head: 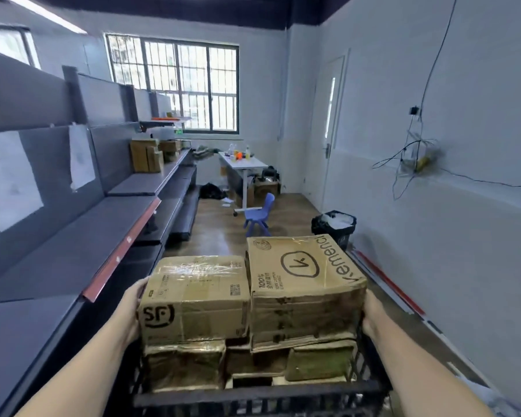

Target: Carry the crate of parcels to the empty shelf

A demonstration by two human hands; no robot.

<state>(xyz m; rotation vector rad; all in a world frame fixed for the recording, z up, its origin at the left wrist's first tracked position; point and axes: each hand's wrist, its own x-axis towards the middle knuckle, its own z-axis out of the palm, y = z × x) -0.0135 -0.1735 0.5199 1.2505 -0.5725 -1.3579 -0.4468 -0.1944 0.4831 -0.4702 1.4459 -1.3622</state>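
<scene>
Cardboard boxes (253, 299) fill a black crate (253, 400)
Left hand (133, 308) and right hand (372, 319) sit at its sides — grip hidden, cannot tell

A black plastic crate (253, 395) carries the cardboard boxes: small worn boxes (184, 365) lie on its bottom, with an SF-marked box (193, 308) and a larger printed box (301, 284) side by side on top.

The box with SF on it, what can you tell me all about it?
The SF box is brown cardboard, wrapped in shiny clear tape, with black SF letters on its near side and a small printed code. It sits closed on smaller boxes in a black crate, close beside a bigger box. The left hand presses its left side.
</scene>
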